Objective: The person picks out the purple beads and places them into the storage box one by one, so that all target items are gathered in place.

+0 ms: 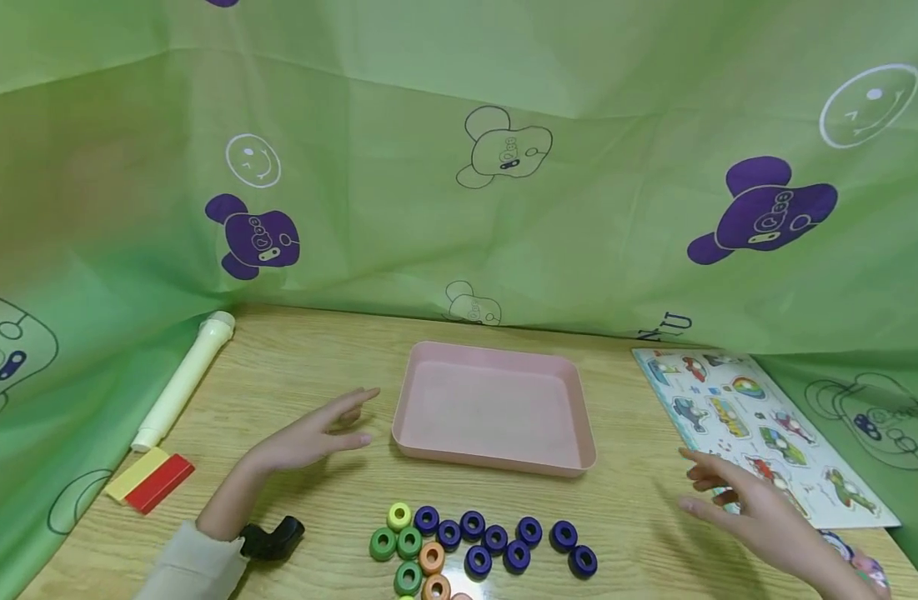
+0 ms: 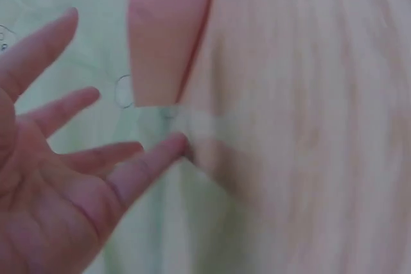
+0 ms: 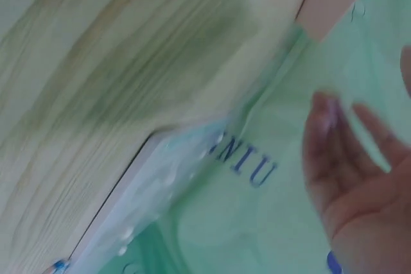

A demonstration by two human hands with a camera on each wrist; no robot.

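Note:
My left hand [image 1: 308, 437] hovers over the wooden table left of a pink tray [image 1: 496, 458], its fingers extended and holding nothing. In the left wrist view the same hand [image 2: 64, 184] has its fingers spread apart, with the tray [image 2: 170, 36] beyond them. On the other side, my right hand [image 1: 744, 504] is in the air near a picture puzzle board [image 1: 796, 442], fingers loosely bent around nothing. The right wrist view shows that hand [image 3: 359, 178] somewhat blurred. Between the hands, in front of the tray, lie several dark blue ring beads [image 1: 495, 539].
Green beads [image 1: 383, 543], orange beads [image 1: 432, 557] and a yellow bead [image 1: 399, 517] lie left of the blue ones. A white microphone-shaped stick [image 1: 184, 379] and yellow and red blocks [image 1: 161, 485] lie at the left. A green printed curtain [image 1: 398, 208] hangs behind the table.

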